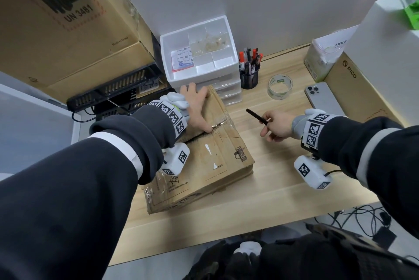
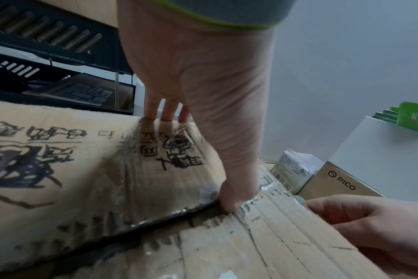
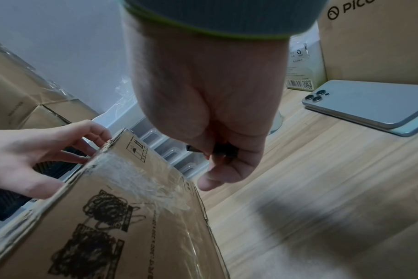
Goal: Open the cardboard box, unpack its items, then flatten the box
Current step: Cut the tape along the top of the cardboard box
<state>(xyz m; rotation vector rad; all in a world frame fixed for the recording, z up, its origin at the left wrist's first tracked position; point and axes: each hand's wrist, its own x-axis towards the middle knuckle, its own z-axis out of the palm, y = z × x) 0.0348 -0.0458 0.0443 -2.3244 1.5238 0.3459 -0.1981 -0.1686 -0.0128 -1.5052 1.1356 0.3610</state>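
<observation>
Even, diffuse indoor light, moderately bright in the head view and dimmer and greyer in both wrist views. Head view: soft shadows under both forearms on the desk (image 1: 283, 189); strong wide-angle bending towards the edges, with the large carton (image 1: 68, 25) at 10 o'clock bowed. Left wrist view: glare on the tape (image 2: 155, 224) along the cardboard box (image 2: 84, 169) seam; print at 9 o'clock smeared. Right wrist view: motion blur across the desk at 5 o'clock, with a dark, soft-edged shadow there; the phone (image 3: 370, 105) at 2 o'clock is sharp.
</observation>
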